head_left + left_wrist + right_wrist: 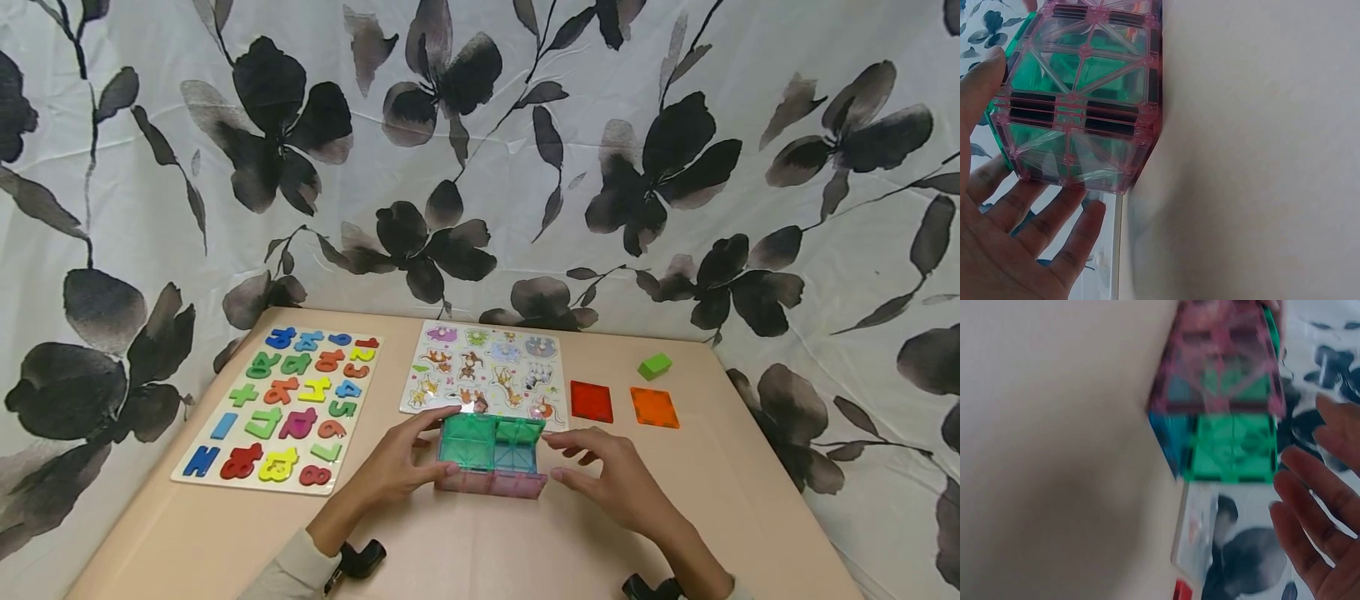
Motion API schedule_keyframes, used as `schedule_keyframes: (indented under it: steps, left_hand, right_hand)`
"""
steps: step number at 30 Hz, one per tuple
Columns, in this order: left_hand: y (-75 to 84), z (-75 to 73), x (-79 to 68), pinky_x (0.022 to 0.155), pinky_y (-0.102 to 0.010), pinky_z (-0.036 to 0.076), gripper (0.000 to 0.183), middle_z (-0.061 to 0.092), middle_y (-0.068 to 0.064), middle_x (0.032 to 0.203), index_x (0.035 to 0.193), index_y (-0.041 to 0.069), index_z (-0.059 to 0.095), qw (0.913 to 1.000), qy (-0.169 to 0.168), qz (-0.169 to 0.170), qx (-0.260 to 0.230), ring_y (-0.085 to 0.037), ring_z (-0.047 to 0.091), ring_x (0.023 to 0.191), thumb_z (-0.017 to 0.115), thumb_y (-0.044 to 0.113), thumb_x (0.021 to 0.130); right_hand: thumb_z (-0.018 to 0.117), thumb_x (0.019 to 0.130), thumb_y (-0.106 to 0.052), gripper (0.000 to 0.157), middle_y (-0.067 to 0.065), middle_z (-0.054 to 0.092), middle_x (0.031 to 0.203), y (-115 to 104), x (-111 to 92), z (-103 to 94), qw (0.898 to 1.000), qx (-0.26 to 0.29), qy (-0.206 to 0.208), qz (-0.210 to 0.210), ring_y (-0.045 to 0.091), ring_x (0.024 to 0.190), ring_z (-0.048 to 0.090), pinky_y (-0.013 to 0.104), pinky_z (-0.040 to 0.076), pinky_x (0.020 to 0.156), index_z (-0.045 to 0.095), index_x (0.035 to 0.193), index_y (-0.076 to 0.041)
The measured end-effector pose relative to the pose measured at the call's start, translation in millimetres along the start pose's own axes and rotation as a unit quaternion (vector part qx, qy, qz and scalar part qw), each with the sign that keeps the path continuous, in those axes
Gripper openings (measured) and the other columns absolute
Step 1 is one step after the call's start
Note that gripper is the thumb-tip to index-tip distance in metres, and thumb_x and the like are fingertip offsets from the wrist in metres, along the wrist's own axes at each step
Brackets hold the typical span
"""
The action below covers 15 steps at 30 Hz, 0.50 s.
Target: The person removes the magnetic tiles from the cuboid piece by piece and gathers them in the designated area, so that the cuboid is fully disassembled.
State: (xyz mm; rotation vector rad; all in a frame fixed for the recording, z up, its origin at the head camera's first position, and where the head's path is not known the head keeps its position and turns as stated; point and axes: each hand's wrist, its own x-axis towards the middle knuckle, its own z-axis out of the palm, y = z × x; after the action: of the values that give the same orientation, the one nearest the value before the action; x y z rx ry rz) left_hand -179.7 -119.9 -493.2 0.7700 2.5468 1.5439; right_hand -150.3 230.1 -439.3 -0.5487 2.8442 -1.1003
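A box-like build of see-through magnetic tiles [491, 454] stands on the table in front of me. Its front side is pink, with green tiles behind and blue ones near its right end. My left hand [412, 454] holds the build's left end, thumb near the front edge; in the left wrist view the fingertips [1094, 215] reach its end panel. Just off the right end is my right hand [611, 475], fingers spread and loosely bent, with nothing in it. In the right wrist view the blue tile [1172, 440] and green tile [1235, 450] look blurred.
Behind the build lies an animal puzzle board [487, 350]. A red tile [592, 402], an orange tile [655, 407] and a green block [655, 366] lie at the right. To the left is a number puzzle board [217, 450]. Floral cloth [525, 192] hangs behind the table.
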Motion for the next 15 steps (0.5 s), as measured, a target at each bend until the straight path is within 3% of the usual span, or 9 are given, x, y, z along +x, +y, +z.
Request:
schedule_keyframes:
  steps: [3,6,10,15]
  left_hand:
    - [0.3,-0.1,0.0,0.107,-0.056,0.057,0.077,0.054,-0.008,0.161,0.158,0.02,0.05,1.0,0.0,0.002,0.0,-0.034,0.059,0.141,0.086,0.033,0.091]
    - [0.5,0.0,0.0,0.107,-0.057,0.057,0.076,0.054,-0.008,0.16,0.158,0.021,0.05,1.0,0.002,0.005,0.002,-0.034,0.06,0.141,0.085,0.033,0.091]
    - [-0.1,0.5,0.1,0.107,-0.057,0.057,0.076,0.054,-0.008,0.16,0.158,0.021,0.05,1.0,0.002,0.008,0.002,-0.034,0.06,0.141,0.085,0.034,0.092]
    - [-0.4,0.1,-0.1,0.106,-0.056,0.058,0.076,0.055,-0.007,0.159,0.158,0.021,0.05,1.0,0.004,0.005,0.004,-0.033,0.06,0.141,0.085,0.034,0.092]
  right_hand:
    - [0.084,0.093,-0.022,0.034,-0.007,0.078,0.12,-5,2,12.0,0.999,0.005,-0.038,-0.036,0.019,0.103,0.072,0.027,0.063,0.085,0.078,0.126,-0.025]
    - [0.082,0.094,-0.018,0.027,-0.009,0.079,0.111,-6,5,20.9,0.996,0.003,-0.056,-0.063,0.008,0.096,0.07,0.024,0.062,0.084,0.08,0.12,-0.023]
    - [0.081,0.094,-0.012,0.02,-0.016,0.077,0.101,-4,8,27.3,0.996,0.01,-0.055,-0.069,0.0,0.089,0.067,0.023,0.063,0.082,0.083,0.11,-0.024]
    - [0.08,0.095,-0.011,0.02,-0.016,0.077,0.1,0,9,28.0,0.996,0.028,-0.054,-0.064,0.001,0.087,0.068,0.025,0.064,0.08,0.083,0.108,-0.026]
